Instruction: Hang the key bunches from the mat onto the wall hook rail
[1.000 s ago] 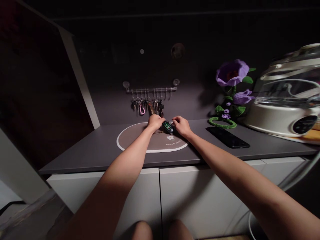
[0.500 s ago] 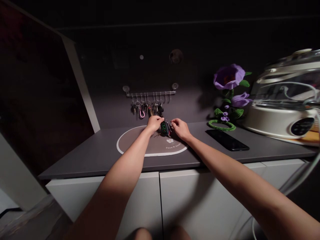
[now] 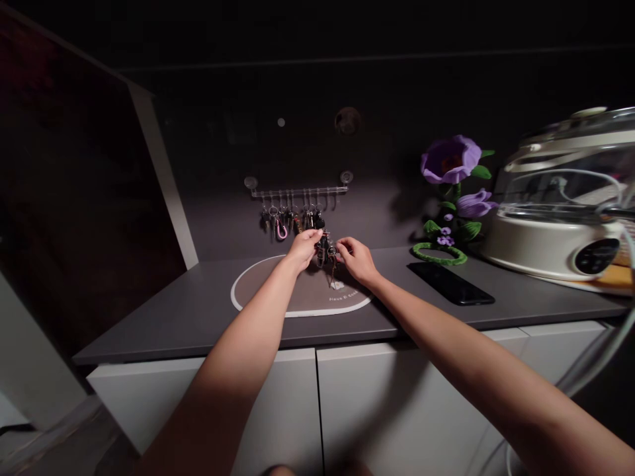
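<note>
Above the oval mat (image 3: 268,297), my left hand (image 3: 305,248) pinches a bunch of keys (image 3: 325,252) that hangs down in front of the wall. My right hand (image 3: 352,254) is at the bunch's right side, its fingertips closed at the dangling pieces; which piece they grip is too small to make out. Behind my hands, a clear hook rail (image 3: 302,193) is fixed to the wall by suction cups. From its hooks hang several keys, among them a pink carabiner (image 3: 282,229).
To the right stand purple knitted flowers (image 3: 451,162) with a green ring base. In front of them lies a black phone (image 3: 450,283). A cream steamer-like appliance (image 3: 540,241) takes up the far right. The dark counter (image 3: 163,317) has white cabinet doors (image 3: 367,390) below.
The key bunch has turned, so the black fob with green-outlined buttons no longer faces me. My right fingers have come closer to the bunch. The view has shifted slightly.
</note>
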